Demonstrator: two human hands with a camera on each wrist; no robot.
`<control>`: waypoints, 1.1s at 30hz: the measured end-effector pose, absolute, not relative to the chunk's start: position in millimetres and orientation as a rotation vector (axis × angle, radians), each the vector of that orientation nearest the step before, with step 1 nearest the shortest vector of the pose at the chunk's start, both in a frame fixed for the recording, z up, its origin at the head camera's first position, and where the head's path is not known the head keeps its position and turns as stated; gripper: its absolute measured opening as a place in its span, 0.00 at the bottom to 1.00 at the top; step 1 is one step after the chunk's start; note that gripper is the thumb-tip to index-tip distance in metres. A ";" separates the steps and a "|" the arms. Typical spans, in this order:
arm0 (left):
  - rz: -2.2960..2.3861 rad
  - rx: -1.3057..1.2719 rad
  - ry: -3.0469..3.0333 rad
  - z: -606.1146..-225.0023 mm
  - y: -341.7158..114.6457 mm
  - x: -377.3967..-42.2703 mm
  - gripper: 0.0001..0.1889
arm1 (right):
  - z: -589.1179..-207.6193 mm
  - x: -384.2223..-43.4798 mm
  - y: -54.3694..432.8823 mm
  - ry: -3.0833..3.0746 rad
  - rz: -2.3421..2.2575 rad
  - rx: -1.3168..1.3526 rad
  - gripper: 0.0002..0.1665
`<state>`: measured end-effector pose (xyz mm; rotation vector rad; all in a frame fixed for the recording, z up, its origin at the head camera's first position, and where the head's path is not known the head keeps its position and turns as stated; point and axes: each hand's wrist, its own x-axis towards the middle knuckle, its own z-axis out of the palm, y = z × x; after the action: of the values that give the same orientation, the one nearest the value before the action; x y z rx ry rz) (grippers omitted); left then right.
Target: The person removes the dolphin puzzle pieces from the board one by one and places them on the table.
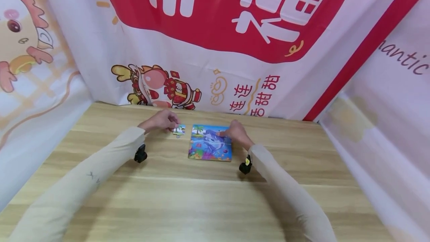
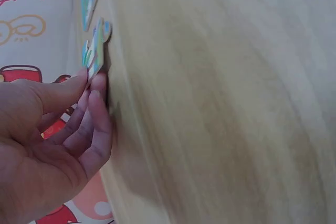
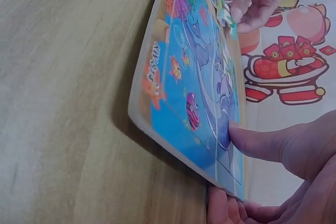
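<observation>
- Left hand [image 1: 162,120]: thumb and fingers pinch a small, flat jigsaw piece [image 1: 179,130], printed with a green palm tree, by its edge.
- Right hand [image 1: 236,132]: grips a square blue puzzle board [image 1: 209,149] with a purple dolphin picture, thumb on the printed face, fingers beneath the edge.
- Position: the piece lies left of the board, near it, at the far side of the pale wood-grain worktop [image 1: 201,204].
- Behind: white fabric backdrop [image 1: 188,42] with red printing.
</observation>
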<state>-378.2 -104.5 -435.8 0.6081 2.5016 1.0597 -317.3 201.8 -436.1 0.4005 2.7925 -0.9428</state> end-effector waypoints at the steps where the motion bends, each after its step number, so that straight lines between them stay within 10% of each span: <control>1: 1.059 0.593 2.503 -436.8 -104.6 -377.5 0.10 | -437.2 -317.7 200.9 2.793 -0.924 0.391 0.26; 33: 0.914 0.710 2.803 -433.3 -92.3 -366.6 0.09 | -435.4 -319.0 201.2 2.777 -0.959 0.348 0.32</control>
<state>-366.6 -92.3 -433.3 0.7097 2.8035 0.9143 -319.0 201.2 -435.4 0.3480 2.7768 -0.9589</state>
